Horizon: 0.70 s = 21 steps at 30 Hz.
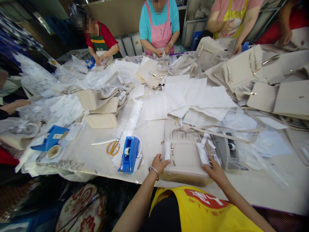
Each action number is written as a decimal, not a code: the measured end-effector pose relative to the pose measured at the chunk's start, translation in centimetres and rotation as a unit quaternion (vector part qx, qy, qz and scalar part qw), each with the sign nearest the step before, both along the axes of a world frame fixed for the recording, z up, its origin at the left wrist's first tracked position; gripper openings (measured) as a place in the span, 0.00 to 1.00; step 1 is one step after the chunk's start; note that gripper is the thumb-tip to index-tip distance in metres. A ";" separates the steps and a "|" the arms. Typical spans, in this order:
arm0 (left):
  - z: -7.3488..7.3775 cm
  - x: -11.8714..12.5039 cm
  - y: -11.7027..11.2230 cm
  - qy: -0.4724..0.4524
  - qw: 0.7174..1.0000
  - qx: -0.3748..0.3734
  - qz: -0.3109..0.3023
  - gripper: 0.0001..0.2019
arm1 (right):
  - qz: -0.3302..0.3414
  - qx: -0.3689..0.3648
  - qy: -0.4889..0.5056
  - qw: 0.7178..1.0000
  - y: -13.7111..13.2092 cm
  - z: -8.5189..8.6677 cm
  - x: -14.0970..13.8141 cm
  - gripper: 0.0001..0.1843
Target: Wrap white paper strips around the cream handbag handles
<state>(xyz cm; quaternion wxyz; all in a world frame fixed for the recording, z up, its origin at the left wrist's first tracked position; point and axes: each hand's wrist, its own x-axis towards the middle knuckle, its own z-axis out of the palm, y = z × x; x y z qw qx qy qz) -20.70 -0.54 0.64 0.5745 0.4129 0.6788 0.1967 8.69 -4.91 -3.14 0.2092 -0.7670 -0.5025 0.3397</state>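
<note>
Beige bag: a pale beige, boxy, leather-like handbag (187, 153) is being supported close to the near edge of the wide, pale-topped table (84, 151).
Step at the bag: by appearance, it is being squared up between two hands, while a soft white wrapping strip (167, 151) is covering its left side and a second white wrapping piece (203, 154) its right.
Next move: both wrappings are probably needing to be kept flat, with even pressure being applied from both sides.
Bag's direction: a broad panel is facing upward and a deep lower face is being turned toward the near edge; the long axis is apparently running left to right, roughly along that edge.
Left hand: the left hand (160, 165) is being held at the bag's left side, thumb spread wide from the bent fingers.
Right hand: the right hand (214, 169) is being rested against the right wrapping; whether it is being pinched cannot be told.
Dispensers: a blue plastic tape dispenser (132, 161) is standing leftward by the near edge; a grey tape dispenser (223, 149) is standing just right of the bag.
Toward the far edge: thin white rectangular sheets (154, 108) are being spread across the middle.
</note>
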 end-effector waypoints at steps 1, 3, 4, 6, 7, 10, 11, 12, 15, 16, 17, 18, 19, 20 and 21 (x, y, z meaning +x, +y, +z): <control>0.1 0.0 0.1 0.041 0.999 0.005 -0.013 0.37 | 0.012 0.026 -0.023 0.999 0.0 0.1 0.0 0.37; 0.2 0.0 0.3 0.114 0.992 0.029 -0.046 0.31 | 0.038 0.093 -0.083 0.991 0.0 0.5 0.0 0.35; 0.3 0.0 0.4 0.143 0.987 0.044 -0.064 0.28 | 0.053 0.134 -0.115 0.983 0.2 0.9 -0.2 0.33; 0.4 0.0 0.8 0.184 0.976 0.080 -0.085 0.24 | 0.092 0.199 -0.156 0.963 0.6 1.9 -0.8 0.27; 0.4 0.1 1.1 0.198 0.971 0.104 -0.090 0.23 | 0.117 0.219 -0.163 0.955 0.8 2.4 -1.3 0.23; 0.6 0.8 2.4 0.216 0.946 0.210 -0.116 0.19 | 0.192 0.232 -0.160 0.940 1.5 3.4 -3.0 0.17; 0.6 1.2 3.1 0.215 0.935 0.246 -0.137 0.17 | 0.214 0.225 -0.157 0.937 1.7 3.5 -3.6 0.16; 0.6 1.6 3.8 0.214 0.924 0.273 -0.162 0.15 | 0.237 0.214 -0.154 0.935 1.8 3.6 -4.1 0.15; -0.2 2.9 5.9 0.219 0.898 0.287 -0.253 0.17 | 0.287 0.163 -0.149 0.932 2.1 3.6 -5.0 0.14; -0.7 3.3 6.4 0.224 0.892 0.273 -0.282 0.19 | 0.292 0.148 -0.151 0.933 2.1 3.6 -5.1 0.14; -1.1 3.6 6.8 0.229 0.888 0.258 -0.304 0.21 | 0.291 0.137 -0.153 0.935 2.2 3.7 -5.1 0.15; -1.6 3.8 7.1 0.234 0.886 0.245 -0.317 0.22 | 0.287 0.129 -0.154 0.937 2.2 3.7 -5.1 0.15; -2.1 3.9 7.3 0.237 0.886 0.237 -0.320 0.22 | 0.283 0.125 -0.154 0.938 2.2 3.9 -5.0 0.15; -2.5 4.0 7.3 0.238 0.888 0.233 -0.317 0.21 | 0.279 0.123 -0.154 0.940 2.2 4.0 -5.0 0.15; -2.8 4.0 7.3 0.237 0.891 0.232 -0.310 0.21 | 0.275 0.123 -0.153 0.941 2.2 4.1 -5.0 0.15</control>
